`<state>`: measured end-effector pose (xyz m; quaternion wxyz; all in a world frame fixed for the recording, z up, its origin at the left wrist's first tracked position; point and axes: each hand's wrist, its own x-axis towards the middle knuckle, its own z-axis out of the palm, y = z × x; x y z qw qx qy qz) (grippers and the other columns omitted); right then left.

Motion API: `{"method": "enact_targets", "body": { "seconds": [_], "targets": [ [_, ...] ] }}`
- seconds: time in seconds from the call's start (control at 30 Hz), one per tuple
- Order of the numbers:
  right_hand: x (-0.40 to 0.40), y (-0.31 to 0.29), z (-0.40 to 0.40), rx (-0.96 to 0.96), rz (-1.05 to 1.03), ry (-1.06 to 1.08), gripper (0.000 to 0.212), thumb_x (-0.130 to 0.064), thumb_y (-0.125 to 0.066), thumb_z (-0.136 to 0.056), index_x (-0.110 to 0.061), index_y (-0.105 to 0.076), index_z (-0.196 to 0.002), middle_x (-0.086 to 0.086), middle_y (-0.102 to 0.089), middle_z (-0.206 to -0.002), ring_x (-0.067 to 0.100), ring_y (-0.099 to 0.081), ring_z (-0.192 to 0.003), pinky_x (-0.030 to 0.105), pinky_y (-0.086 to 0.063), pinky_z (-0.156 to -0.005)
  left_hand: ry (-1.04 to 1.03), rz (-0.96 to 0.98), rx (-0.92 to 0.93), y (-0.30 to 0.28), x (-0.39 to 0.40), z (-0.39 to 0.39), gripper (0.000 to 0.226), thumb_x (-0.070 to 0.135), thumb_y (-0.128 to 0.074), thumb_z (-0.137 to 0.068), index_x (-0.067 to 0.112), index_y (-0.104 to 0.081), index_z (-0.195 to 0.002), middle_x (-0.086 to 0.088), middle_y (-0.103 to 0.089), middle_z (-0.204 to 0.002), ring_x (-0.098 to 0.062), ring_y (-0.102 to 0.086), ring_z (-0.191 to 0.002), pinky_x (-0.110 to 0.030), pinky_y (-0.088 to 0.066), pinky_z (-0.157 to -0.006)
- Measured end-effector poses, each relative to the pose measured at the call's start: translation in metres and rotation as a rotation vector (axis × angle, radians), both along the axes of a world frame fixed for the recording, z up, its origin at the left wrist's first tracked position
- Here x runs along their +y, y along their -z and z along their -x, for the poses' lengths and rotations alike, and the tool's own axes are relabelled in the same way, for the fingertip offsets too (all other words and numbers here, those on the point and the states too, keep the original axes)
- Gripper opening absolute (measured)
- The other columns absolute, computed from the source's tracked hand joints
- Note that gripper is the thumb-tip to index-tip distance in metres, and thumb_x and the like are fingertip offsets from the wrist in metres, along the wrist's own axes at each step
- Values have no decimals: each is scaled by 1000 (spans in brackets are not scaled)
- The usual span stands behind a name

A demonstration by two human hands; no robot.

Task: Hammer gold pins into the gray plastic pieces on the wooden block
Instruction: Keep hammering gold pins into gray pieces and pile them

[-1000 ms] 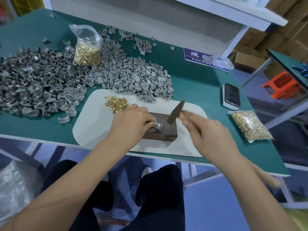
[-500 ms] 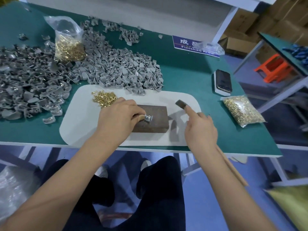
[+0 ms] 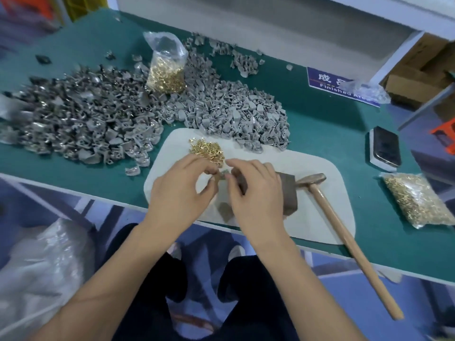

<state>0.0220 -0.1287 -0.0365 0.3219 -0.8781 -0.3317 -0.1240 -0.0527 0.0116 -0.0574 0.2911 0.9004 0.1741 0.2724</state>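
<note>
While the big green bench (image 3: 320,134) fills most of the view, a huge heap of gray plastic pieces (image 3: 103,124) covers its left and middle part. A white flat mat with round corners (image 3: 317,217) lies at the near edge of the bench. A hammer with a long wooden handle (image 3: 344,232) rests on the mat, and its handle sticks out past the bench edge. Its metal head lies just beside the dark brown wooden block (image 3: 286,195), which sits in the middle of the mat.

The left hand (image 3: 179,190) and the right hand (image 3: 256,193) meet over the left part of the block. The fingertips of both hands pinch one small gray plastic piece (image 3: 222,175) between them. I cannot tell if a pin is in it.

A clear bag of gold pins (image 3: 167,70) stands in the gray heap at the back. Another clear bag of gold pins (image 3: 418,200) lies on the right side of the bench. A black phone on a white base (image 3: 385,150) sits near that bag. A blue sign with white words (image 3: 339,84) lies at the back. A little loose pile of gold pins (image 3: 205,150) sits on the mat, just beyond the hands.
</note>
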Motion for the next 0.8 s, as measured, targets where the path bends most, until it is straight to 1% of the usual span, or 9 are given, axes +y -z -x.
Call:
{"method": "enact_targets", "body": {
  "seconds": [0.07,0.17,0.23,0.33,0.4,0.47,0.6,0.73,0.8],
  "targets": [
    [27,5,4,34,-3,-77,14,-22,-70,-93,-26,-76,-104,-10,-70,-102,22,-55,-96,45,-45,-87,-88,29,18,4,20,19,16,34,-69,-86,42,-61,-97,22,-58,-99,4,-41,-78,-21,-40,-58],
    [71,16,18,78,15,-186,8,-22,-69,-92,-26,-76,-96,-11,-71,-97,21,-55,-96,45,-46,-87,-176,48,68,10,49,50,11,35,-64,-86,39,-62,-96,19,-58,-99,-1,-49,-80,-28,-44,-62],
    [96,25,31,95,58,-253,7,-25,-68,-92,-27,-74,-94,-11,-70,-95,22,-56,-95,47,-44,-86,-226,30,72,15,65,71,9,29,-67,-86,34,-66,-94,14,-61,-97,-9,-58,-87,-28,-45,-61],
    [120,37,49,87,101,-316,6,-28,-68,-91,-28,-72,-95,-10,-69,-92,22,-56,-92,45,-44,-81,-296,35,117,24,82,97,10,25,-73,-86,29,-70,-95,12,-63,-95,-14,-62,-89,-31,-50,-65],
    [131,43,55,111,90,-336,7,-24,-68,-91,-27,-71,-97,-9,-68,-94,22,-56,-92,45,-46,-81,-310,42,133,28,89,104,11,23,-75,-86,25,-72,-97,10,-64,-95,-18,-63,-91,-36,-53,-68],
    [139,47,55,123,61,-342,9,-20,-69,-91,-24,-71,-99,-9,-69,-98,21,-57,-92,43,-50,-82,-319,24,134,28,95,104,11,25,-75,-87,24,-73,-98,9,-65,-94,-20,-64,-92,-39,-54,-65],
    [151,48,52,70,72,-325,8,-23,-68,-92,-25,-69,-99,-10,-68,-96,18,-58,-88,40,-50,-76,-330,10,133,27,108,99,11,33,-73,-90,28,-76,-99,10,-66,-93,-18,-64,-94,-37,-53,-64],
    [154,51,48,102,34,-317,9,-24,-68,-93,-27,-70,-101,-12,-67,-95,12,-59,-88,36,-51,-75,-362,68,76,32,115,96,12,31,-74,-89,27,-77,-99,10,-67,-93,-16,-64,-93,-38,-54,-69],
    [152,51,49,142,-44,-321,13,-20,-69,-94,-25,-72,-104,-12,-67,-96,10,-61,-81,34,-53,-73,-385,64,20,36,112,99,12,29,-72,-88,25,-77,-99,11,-67,-93,-16,-64,-89,-35,-52,-69]
  ]
}}
